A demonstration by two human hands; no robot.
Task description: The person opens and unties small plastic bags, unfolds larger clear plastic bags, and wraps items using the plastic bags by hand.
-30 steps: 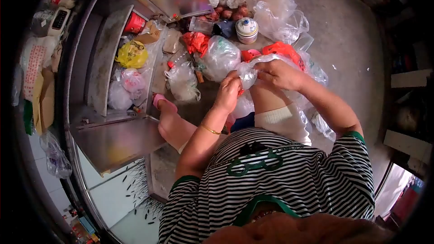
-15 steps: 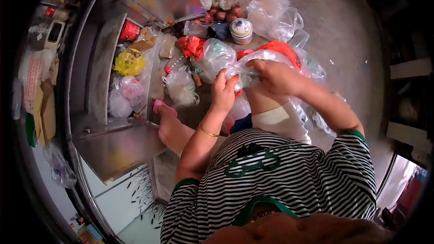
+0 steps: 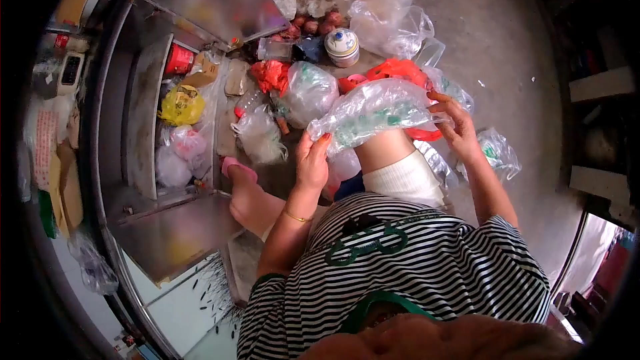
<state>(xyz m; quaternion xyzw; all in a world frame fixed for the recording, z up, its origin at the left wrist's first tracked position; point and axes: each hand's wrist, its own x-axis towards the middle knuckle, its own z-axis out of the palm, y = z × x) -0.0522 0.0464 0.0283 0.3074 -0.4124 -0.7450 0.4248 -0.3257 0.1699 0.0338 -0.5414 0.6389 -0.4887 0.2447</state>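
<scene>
A clear plastic bag with green print [image 3: 377, 115] is stretched between my two hands, above my bent knee. My left hand [image 3: 312, 160] pinches its left end between thumb and fingers. At the right end, my right hand [image 3: 457, 127] grips the bag's edge with thumb and fingers. Just beyond the bag lie a red plastic bag [image 3: 400, 71] and a filled clear bag [image 3: 312, 90]. A white lidded jar [image 3: 343, 47] stands farther off on the floor.
An open cabinet at the left holds a yellow bag [image 3: 181, 105], a red container [image 3: 180, 59] and pale bags [image 3: 175, 165]. More clear bags [image 3: 387, 17] lie at the back, near round reddish items [image 3: 327, 23]. Another printed bag [image 3: 497, 153] lies at the right.
My hands have moved apart, and the bunched clear bag is now spread out between them. My right hand has gone rightward. The view has shifted slightly.
</scene>
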